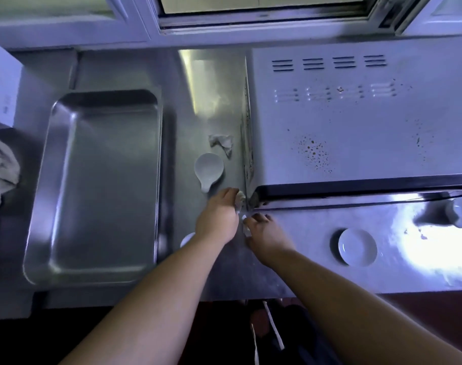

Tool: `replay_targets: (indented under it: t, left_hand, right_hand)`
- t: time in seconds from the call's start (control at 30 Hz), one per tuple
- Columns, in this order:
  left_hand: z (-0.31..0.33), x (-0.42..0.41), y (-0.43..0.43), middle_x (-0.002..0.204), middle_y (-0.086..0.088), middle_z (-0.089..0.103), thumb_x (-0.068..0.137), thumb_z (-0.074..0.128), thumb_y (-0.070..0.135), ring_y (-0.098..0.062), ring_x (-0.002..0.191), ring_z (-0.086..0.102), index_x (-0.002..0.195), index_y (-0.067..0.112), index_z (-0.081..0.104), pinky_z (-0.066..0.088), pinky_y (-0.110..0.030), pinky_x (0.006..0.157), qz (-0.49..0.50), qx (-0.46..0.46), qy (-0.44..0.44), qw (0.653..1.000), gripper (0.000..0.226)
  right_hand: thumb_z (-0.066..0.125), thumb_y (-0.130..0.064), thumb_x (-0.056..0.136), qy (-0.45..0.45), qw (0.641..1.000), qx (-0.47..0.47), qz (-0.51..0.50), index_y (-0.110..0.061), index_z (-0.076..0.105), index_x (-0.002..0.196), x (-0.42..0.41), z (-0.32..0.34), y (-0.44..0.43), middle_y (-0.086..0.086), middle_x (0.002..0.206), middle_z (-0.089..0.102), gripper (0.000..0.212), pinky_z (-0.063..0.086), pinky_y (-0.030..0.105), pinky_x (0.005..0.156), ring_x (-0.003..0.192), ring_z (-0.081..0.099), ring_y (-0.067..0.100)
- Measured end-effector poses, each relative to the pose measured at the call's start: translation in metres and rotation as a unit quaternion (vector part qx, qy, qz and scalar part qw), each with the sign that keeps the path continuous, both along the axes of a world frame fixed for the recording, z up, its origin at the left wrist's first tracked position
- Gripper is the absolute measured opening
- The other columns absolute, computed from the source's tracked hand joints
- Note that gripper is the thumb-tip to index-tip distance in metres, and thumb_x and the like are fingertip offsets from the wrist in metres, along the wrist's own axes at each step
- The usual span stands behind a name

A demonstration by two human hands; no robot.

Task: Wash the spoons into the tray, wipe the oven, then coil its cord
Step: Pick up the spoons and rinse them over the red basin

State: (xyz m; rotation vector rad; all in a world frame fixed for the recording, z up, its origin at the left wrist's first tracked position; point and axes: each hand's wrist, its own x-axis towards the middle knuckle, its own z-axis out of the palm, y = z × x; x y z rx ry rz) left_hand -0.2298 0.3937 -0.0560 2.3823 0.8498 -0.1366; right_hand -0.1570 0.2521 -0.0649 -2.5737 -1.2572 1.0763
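A white ceramic spoon (208,169) lies on the steel counter between the empty steel tray (103,185) and the white oven (356,119). A second white piece (188,239) peeks out under my left forearm. My left hand (219,216) holds a small crumpled tissue (239,200) at the oven's front left corner. My right hand (264,237) sits just beside it, fingers curled round a small white scrap (247,229). The oven's top carries brown specks. No cord is in view.
Another crumpled tissue (222,143) lies by the oven's left side. A small white dish (356,247) stands on the counter at the right. A grey cloth (0,172) sits at the far left. A window frame runs along the back.
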Motion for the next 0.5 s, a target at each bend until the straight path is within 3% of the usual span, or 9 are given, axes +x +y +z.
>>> replay_targets:
  t: [0.1,0.2,0.27,0.37,0.5]
  left_hand:
    - [-0.010,0.011,0.009,0.131,0.002,0.060,0.089,0.062,0.015,-0.028,0.113,0.060,0.127,0.025,0.061,0.051,-0.035,0.080,-0.037,-0.016,0.014,0.999,0.040]
    - [-0.016,0.018,0.015,0.124,-0.002,0.063,0.082,0.068,0.014,-0.031,0.107,0.063,0.117,0.019,0.068,0.051,-0.033,0.079,-0.050,-0.024,0.032,0.998,0.035]
    - [-0.019,0.021,0.016,0.118,-0.004,0.063,0.080,0.072,0.015,-0.033,0.102,0.064,0.107,0.015,0.071,0.054,-0.038,0.076,-0.044,-0.024,0.048,0.998,0.027]
    - [-0.023,0.019,0.011,0.111,-0.007,0.062,0.083,0.071,0.015,-0.033,0.098,0.063,0.096,0.013,0.071,0.047,-0.033,0.070,-0.032,-0.021,0.056,0.998,0.014]
    - [-0.025,0.013,0.005,0.106,-0.008,0.059,0.088,0.068,0.017,-0.031,0.093,0.061,0.095,0.010,0.066,0.040,-0.030,0.067,-0.029,-0.020,0.060,0.998,0.010]
  right_hand:
    - [0.061,-0.012,0.092,-0.008,1.000,-0.010,0.003,-0.019,0.050,0.134,0.000,-0.006,0.001,0.008,0.133,0.052,0.044,0.053,0.045,0.097,0.124,0.045,0.029]
    - [0.066,-0.010,0.091,-0.012,1.000,-0.018,0.019,-0.018,0.047,0.138,0.001,-0.010,0.000,0.010,0.133,0.051,0.052,0.052,0.044,0.099,0.125,0.044,0.029]
    - [0.060,-0.010,0.096,-0.010,0.999,-0.020,0.025,-0.018,0.048,0.139,0.001,-0.011,-0.002,0.010,0.133,0.051,0.046,0.050,0.041,0.101,0.125,0.045,0.030]
    - [0.052,-0.010,0.100,-0.016,0.999,-0.020,0.029,-0.019,0.054,0.134,0.002,-0.011,-0.004,0.009,0.127,0.054,0.035,0.050,0.038,0.098,0.121,0.049,0.029]
    - [0.059,-0.010,0.098,-0.016,1.000,-0.019,0.004,-0.018,0.058,0.132,0.002,-0.006,-0.007,0.008,0.125,0.054,0.035,0.052,0.037,0.099,0.115,0.054,0.026]
